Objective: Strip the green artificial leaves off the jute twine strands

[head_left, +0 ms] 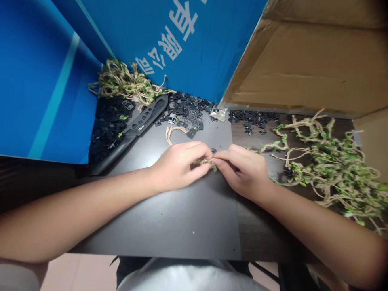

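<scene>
My left hand [184, 163] and my right hand [245, 167] meet over the grey board [169, 218], fingertips pinched together. Between them runs a beige twine cord with small green leaves [207, 161]; a leaf hangs below the fingertips. Both hands are closed on this cord. Loose pale cord ends [173, 131] curve out just behind my left hand. To the right of my right hand lies a tangled pile of leafy twine [336, 165]. Exactly what the fingertips press on is hidden.
More leafy twine [124, 81] is heaped at the back left. A black-handled tool [148, 115] lies slanted beside it. Small black plastic pieces [194, 107] are scattered along the back. Blue panels [145, 32] and a cardboard box [309, 60] wall in the work surface.
</scene>
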Motion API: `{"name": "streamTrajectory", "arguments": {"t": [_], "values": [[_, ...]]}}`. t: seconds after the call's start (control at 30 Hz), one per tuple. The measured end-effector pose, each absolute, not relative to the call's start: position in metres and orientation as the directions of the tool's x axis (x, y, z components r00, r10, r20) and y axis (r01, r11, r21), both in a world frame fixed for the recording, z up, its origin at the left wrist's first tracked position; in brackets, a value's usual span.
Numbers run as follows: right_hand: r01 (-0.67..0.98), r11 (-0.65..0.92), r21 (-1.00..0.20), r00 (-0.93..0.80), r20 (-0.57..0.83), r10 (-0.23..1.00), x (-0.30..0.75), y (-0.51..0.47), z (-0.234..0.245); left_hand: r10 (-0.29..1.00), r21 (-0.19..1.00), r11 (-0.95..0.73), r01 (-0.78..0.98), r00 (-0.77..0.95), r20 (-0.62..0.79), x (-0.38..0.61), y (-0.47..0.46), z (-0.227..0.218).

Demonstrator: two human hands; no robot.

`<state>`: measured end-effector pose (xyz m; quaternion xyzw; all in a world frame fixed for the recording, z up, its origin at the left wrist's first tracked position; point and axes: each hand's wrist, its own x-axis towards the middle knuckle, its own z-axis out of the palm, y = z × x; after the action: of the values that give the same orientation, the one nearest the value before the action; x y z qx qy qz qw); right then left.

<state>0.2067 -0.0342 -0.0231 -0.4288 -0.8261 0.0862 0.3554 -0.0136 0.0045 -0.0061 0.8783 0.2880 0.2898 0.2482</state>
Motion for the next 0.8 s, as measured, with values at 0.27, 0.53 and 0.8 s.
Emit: {"name": "streamTrajectory", "arguments": {"t": [0.27,0.53,0.8], "values": [[0.63,0.609,-0.481,-0.387,0.485,0.784,0.2065,-0.0344,-0.0204,0.675,0.62,-0.703,0.347,0.598,0.431,-0.0136,0.0033,-0.0072],[0.617,0.586,-0.525,-0.348,0.487,0.801,0.2048,-0.0351,-0.0199,0.681,0.625,-0.693,0.36,0.612,0.403,-0.0141,0.0043,-0.0051],[0.532,0.635,-0.56,-0.424,0.473,0.772,0.207,-0.0355,-0.0134,0.691,0.649,-0.668,0.365,0.628,0.358,-0.0143,0.0057,-0.0054]]}}
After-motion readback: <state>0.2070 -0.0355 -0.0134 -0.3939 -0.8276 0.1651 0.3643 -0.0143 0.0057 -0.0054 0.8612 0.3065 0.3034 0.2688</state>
